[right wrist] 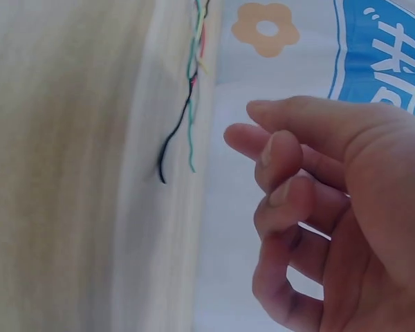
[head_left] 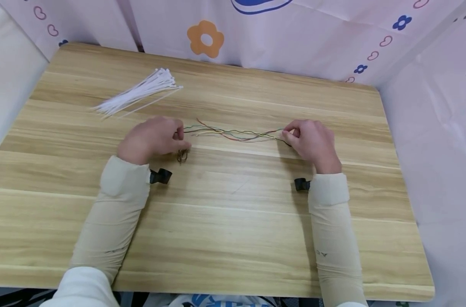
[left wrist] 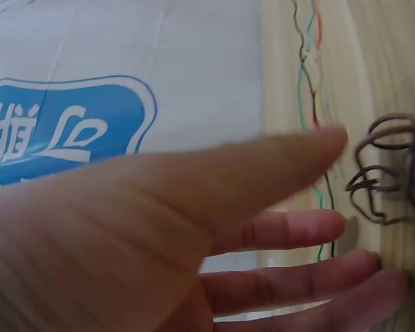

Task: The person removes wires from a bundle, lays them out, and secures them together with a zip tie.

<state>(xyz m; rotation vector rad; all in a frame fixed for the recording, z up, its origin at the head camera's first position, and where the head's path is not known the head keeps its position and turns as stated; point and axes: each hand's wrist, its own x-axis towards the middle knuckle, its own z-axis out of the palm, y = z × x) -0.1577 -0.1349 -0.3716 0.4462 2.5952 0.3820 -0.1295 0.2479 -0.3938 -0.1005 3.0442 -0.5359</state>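
Observation:
Several thin wires (head_left: pixel 240 135) in red, green, yellow and black lie loosely bundled across the table between both hands. My left hand (head_left: pixel 154 138) is over their left end; its thumb (left wrist: pixel 290 162) and fingers are extended, with nothing gripped in the left wrist view. Close to those fingertips is a small tangle of brown wire (left wrist: pixel 391 169). At the other end, my right hand (head_left: pixel 311 138) hovers with loosely bent fingers (right wrist: pixel 283 207) and holds nothing. A black wire end (right wrist: pixel 167 155) and a green one (right wrist: pixel 191 149) show apart from it.
A fan of white cable ties (head_left: pixel 140 91) lies at the back left of the wooden table (head_left: pixel 236 238). Printed white cloth (head_left: pixel 294 42) hangs behind the far edge. Black wrist mounts (head_left: pixel 161 176) stick out inward from both sleeves.

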